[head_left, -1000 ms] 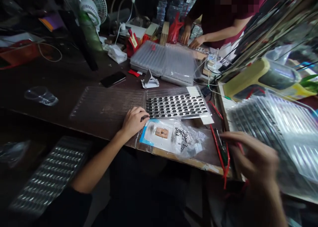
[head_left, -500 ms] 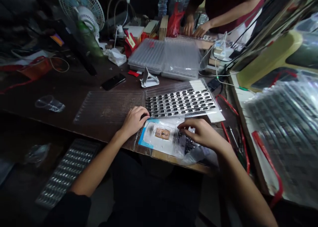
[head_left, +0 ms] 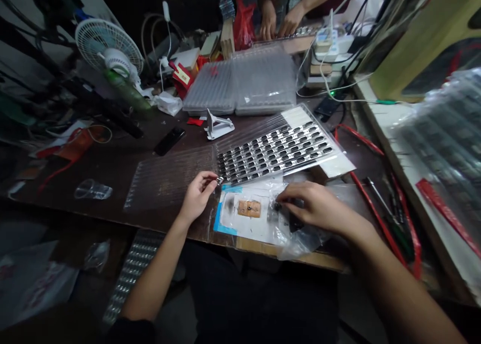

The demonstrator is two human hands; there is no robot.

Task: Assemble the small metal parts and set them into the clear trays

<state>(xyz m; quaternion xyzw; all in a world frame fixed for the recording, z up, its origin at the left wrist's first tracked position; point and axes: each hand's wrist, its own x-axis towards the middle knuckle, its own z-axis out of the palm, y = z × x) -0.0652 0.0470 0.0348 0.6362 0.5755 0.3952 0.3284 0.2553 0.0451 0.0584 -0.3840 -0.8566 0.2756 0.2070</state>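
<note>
A small metal part (head_left: 220, 180) is pinched between the thumb and fingers of my left hand (head_left: 199, 196), at the lower left corner of a clear tray (head_left: 280, 148) holding rows of black and silver parts. Over a clear plastic bag (head_left: 296, 243) with dark pieces, my right hand (head_left: 310, 206) has its thumb and forefinger close together; what they hold, if anything, is too small to make out. Between the hands lies a white sheet (head_left: 259, 228) with blue tape edges, bearing a brown block (head_left: 249, 208) with a small stud in its middle.
Clear trays (head_left: 263, 80) are stacked behind. A phone (head_left: 170, 140), a white stand (head_left: 218, 126), a plastic cup (head_left: 93, 189) and a fan (head_left: 108, 48) are on the left. Tools (head_left: 383, 198) and red strips lie right. Another person's hands (head_left: 280, 23) work at the back.
My left hand has drawn slightly back from the tray, and a metal part now shows in its fingers. My right hand stays over the bag. The camera view has shifted.
</note>
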